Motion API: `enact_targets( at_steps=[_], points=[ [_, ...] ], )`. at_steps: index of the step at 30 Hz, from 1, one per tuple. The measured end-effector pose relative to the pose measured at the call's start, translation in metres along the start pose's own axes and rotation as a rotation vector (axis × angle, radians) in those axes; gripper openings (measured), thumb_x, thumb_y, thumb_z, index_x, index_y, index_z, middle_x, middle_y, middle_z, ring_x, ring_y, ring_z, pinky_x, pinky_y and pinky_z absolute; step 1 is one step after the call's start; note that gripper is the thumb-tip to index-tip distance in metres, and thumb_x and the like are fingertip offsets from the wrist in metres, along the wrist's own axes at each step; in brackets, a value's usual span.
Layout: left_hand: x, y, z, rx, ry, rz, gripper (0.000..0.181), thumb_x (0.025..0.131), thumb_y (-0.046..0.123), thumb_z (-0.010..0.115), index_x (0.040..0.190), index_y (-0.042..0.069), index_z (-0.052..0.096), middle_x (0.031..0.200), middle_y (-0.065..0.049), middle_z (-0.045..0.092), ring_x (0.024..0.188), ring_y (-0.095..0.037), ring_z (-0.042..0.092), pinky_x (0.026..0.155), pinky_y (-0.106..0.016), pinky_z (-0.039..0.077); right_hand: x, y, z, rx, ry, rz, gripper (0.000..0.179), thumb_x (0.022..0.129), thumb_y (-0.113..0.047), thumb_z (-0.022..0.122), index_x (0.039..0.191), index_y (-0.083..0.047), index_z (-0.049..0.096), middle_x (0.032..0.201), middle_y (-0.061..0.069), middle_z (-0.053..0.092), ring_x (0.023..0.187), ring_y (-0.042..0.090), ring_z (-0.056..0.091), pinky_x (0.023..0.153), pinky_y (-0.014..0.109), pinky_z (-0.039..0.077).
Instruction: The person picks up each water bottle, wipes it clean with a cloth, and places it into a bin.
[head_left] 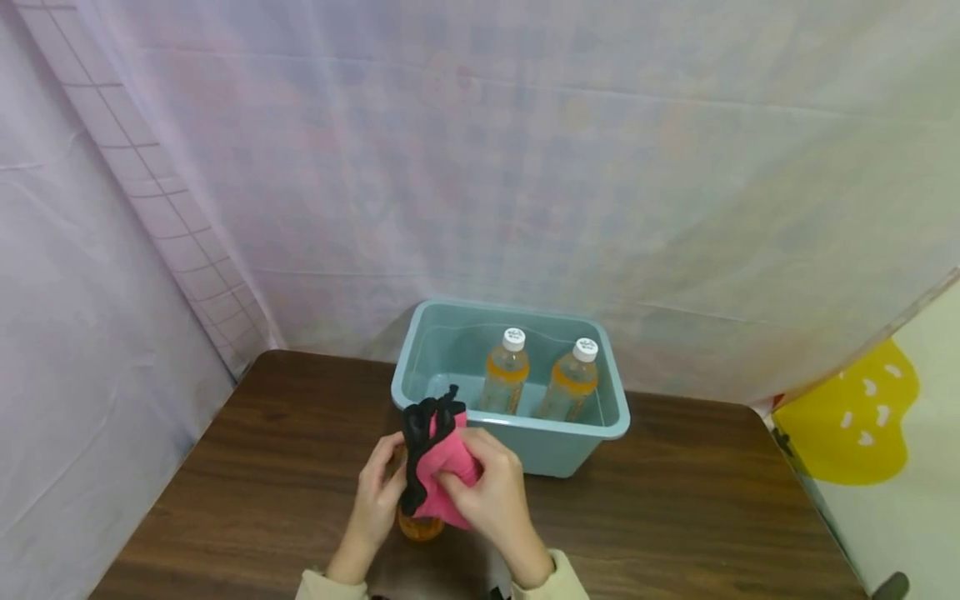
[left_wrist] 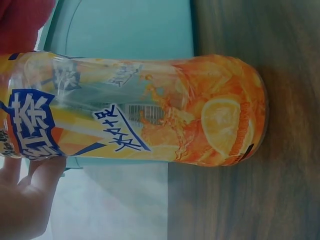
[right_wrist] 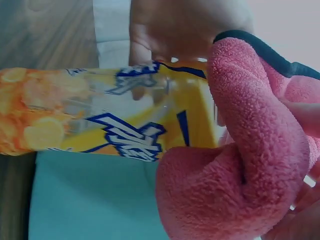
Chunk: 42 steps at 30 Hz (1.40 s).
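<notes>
An upright clear plastic drink bottle (left_wrist: pixel 210 110) has a label with orange slices and yellow bands. My left hand (head_left: pixel 375 492) grips its upper part from the left; in the left wrist view, those fingers (left_wrist: pixel 45 175) curl against the label. A pink fluffy cloth (head_left: pixel 442 471) with black edging drapes over the bottle's top, hiding the cap. Bunched cloth is gripped by my right hand (head_left: pixel 491 487), its thumb pressing from the near side. In the right wrist view, folded cloth (right_wrist: pixel 240 130) lies against the bottle's upper end. Whether the base touches the table cannot be told.
Just beyond the hands stands a light blue plastic bin (head_left: pixel 551 450) on the dark wooden table (head_left: pixel 247 483). Inside it are two white-capped bottles (head_left: pixel 506 371), toward its right side. A pale curtain (head_left: pixel 525 183) hangs behind the table. Yellow decoration (head_left: pixel 855 425) is at right.
</notes>
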<state>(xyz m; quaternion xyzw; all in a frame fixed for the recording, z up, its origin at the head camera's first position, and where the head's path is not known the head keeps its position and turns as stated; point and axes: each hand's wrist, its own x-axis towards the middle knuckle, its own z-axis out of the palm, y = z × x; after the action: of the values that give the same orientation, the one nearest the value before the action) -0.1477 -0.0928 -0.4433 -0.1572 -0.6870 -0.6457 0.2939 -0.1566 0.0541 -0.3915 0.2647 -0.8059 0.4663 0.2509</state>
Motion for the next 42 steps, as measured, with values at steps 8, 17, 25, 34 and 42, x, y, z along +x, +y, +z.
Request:
enact_targets(
  at_steps=[8, 17, 25, 34, 42],
  points=[
    [-0.002, 0.001, 0.0, -0.015, 0.002, -0.096, 0.027, 0.08, -0.01, 0.05, 0.107, -0.007, 0.057, 0.102, 0.004, 0.057, 0.097, -0.001, 0.052, 0.083, -0.014, 0.041, -0.004, 0.003, -0.001, -0.026, -0.047, 0.124, 0.026, 0.06, -0.006, 0.079, 0.082, -0.01, 0.066, 0.076, -0.002, 0.063, 0.064, 0.006, 0.056, 0.055, 0.02, 0.044],
    [-0.002, 0.002, 0.0, 0.043, 0.003, -0.103, 0.028, 0.081, -0.006, 0.055, 0.108, -0.004, 0.058, 0.102, -0.007, 0.059, 0.097, -0.003, 0.051, 0.084, -0.015, 0.039, -0.016, 0.011, -0.003, -0.001, -0.082, 0.217, 0.028, 0.061, -0.002, 0.077, 0.085, -0.009, 0.064, 0.073, 0.0, 0.064, 0.063, 0.006, 0.056, 0.055, 0.022, 0.047],
    [-0.002, 0.002, -0.002, 0.057, 0.007, -0.127, 0.026, 0.082, -0.003, 0.054, 0.108, -0.003, 0.059, 0.101, -0.009, 0.059, 0.096, -0.003, 0.052, 0.084, -0.016, 0.039, -0.034, 0.02, 0.006, 0.026, -0.077, 0.297, 0.029, 0.059, 0.003, 0.072, 0.084, -0.008, 0.063, 0.071, 0.002, 0.065, 0.062, 0.005, 0.056, 0.053, 0.02, 0.046],
    [0.0, 0.003, -0.003, 0.055, 0.003, -0.132, 0.027, 0.082, -0.003, 0.054, 0.109, -0.003, 0.058, 0.103, -0.012, 0.059, 0.097, -0.003, 0.053, 0.085, -0.017, 0.039, -0.053, 0.042, 0.024, 0.006, -0.147, 0.369, 0.027, 0.06, 0.003, 0.071, 0.083, -0.006, 0.062, 0.073, 0.004, 0.066, 0.066, 0.009, 0.059, 0.056, 0.023, 0.048],
    [-0.001, 0.003, -0.002, 0.078, 0.0, -0.168, 0.027, 0.083, 0.0, 0.054, 0.11, -0.001, 0.058, 0.105, -0.011, 0.06, 0.098, -0.004, 0.052, 0.087, -0.02, 0.039, -0.068, 0.06, 0.035, -0.093, -0.243, 0.386, 0.024, 0.058, 0.0, 0.07, 0.078, -0.008, 0.06, 0.069, 0.004, 0.065, 0.063, 0.012, 0.059, 0.051, 0.025, 0.045]
  ],
)
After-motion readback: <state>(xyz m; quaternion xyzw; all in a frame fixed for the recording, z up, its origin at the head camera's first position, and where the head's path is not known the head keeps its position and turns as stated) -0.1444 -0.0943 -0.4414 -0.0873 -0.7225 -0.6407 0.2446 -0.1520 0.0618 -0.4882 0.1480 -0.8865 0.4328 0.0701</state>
